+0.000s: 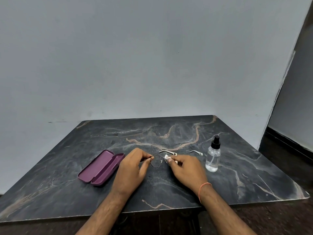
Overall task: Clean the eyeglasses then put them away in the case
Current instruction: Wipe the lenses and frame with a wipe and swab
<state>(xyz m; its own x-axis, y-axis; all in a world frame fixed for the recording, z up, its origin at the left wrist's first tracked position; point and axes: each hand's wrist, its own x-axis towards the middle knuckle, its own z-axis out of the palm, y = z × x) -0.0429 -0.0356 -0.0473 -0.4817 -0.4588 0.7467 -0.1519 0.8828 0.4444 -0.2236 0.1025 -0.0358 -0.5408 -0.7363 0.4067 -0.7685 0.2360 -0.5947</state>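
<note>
Thin dark-rimmed eyeglasses point(156, 161) with pale temple tips are held just above the dark marble table point(169, 133), their arms unfolded and pointing away from me. My left hand point(133, 168) pinches the frame at its left corner. My right hand point(185, 168) presses a small white cloth point(167, 157) against the right lens, which the cloth and fingers hide. A purple glasses case point(101, 167) lies open and empty on the table, to the left of my left hand.
A clear spray bottle point(213, 157) with a black nozzle stands upright just right of my right hand. A grey wall rises behind the table. The table's right edge drops to a dark floor.
</note>
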